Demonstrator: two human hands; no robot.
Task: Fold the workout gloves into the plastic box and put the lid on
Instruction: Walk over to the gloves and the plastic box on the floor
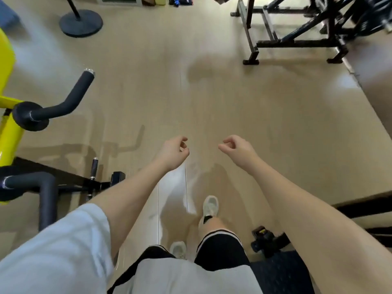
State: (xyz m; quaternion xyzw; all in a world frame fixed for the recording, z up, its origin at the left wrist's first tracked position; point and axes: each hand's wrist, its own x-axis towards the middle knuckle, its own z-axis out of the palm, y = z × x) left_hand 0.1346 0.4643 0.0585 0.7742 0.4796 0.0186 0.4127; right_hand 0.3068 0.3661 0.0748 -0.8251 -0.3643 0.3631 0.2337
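My left hand (174,150) and my right hand (237,148) are held out in front of me over the wooden floor, side by side and a little apart. Both have loosely curled fingers and hold nothing. Far off at the top edge lies a small heap of dark blue and black items (181,0); they are too blurred to tell whether they are the workout gloves. I see no plastic box and no lid. My legs and white shoes show below my arms, one foot ahead of the other.
A yellow exercise machine (8,124) with black padded handles (70,100) stands at the left. A black metal rack (297,39) fills the top right. A round black stand base (81,22) sits at top left. A dumbbell (267,240) lies by my right leg.
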